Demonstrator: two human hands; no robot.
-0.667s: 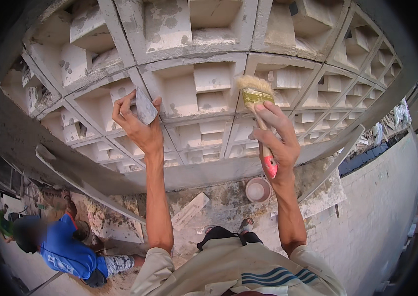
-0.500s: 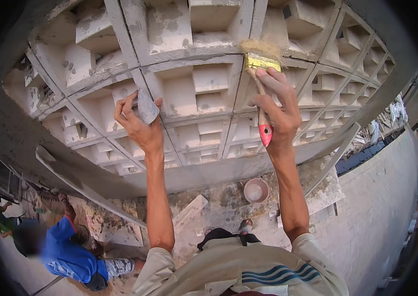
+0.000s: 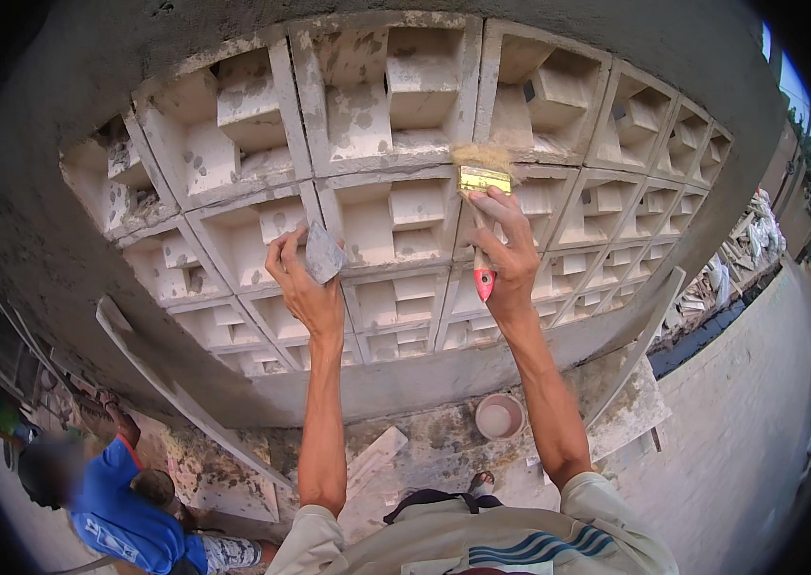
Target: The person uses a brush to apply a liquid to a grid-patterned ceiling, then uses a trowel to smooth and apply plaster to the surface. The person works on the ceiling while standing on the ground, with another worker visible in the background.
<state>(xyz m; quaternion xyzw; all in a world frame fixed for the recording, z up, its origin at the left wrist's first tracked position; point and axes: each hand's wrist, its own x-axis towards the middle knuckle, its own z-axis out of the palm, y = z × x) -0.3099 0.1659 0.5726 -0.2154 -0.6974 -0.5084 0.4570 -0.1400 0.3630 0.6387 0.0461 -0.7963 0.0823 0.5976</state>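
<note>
In front of me rises a wall of pale concrete breeze blocks (image 3: 391, 182) with deep square openings and recessed ledges. My right hand (image 3: 509, 247) is closed round the wooden handle of a paintbrush (image 3: 485, 182), which has a yellow ferrule, tan bristles and a red handle end. The bristles point up and rest at a joint between blocks. To the left, my left hand (image 3: 305, 283) grips a small grey flat piece with angular edges (image 3: 324, 252), perhaps a scraper blade; its exact kind is unclear. It is held close to the block faces.
A pinkish bucket (image 3: 499, 417) stands on the ground below the wall. Boards lean at the left (image 3: 175, 393) and right (image 3: 637, 350). A person in a blue shirt (image 3: 127, 503) crouches at lower left, with another in green behind. Rubble (image 3: 736, 254) lies at right.
My view has tilted upward, showing more of the wall top. The brush stays at nearly the same block joint. Both hands keep hold of their things.
</note>
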